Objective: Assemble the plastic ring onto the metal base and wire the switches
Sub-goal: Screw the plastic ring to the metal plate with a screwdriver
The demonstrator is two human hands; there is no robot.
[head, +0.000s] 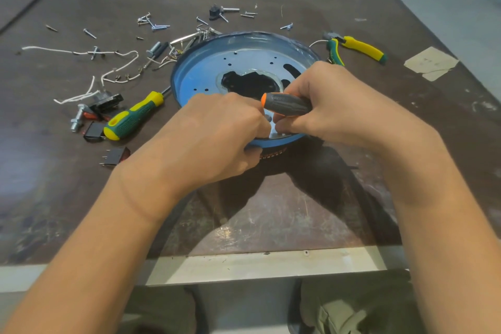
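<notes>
Centre frame, my left grip point(225, 127) curls over the near rim of the metal base point(206, 73); my right grip point(325, 100) clamps a screwdriver point(287, 104). The base looks stiff, light and film-slick, so I judge the rim the safest hold.

Item: one person, seen from above.
- Forearms point(113, 225): two, bare along the whole visible length to the wrist.
- Left hand point(217, 127): bare; a few fine creases cross the wrist just behind it.
- Right hand point(333, 100): bare; knuckles and tendons show plainly on its back.
- Trousers point(352, 306): olive-green cloth, visible below the desk edge. The right leg is creased and carries a paler flap pocket point(339, 314). The left leg lies in shade and looks darker.
</notes>
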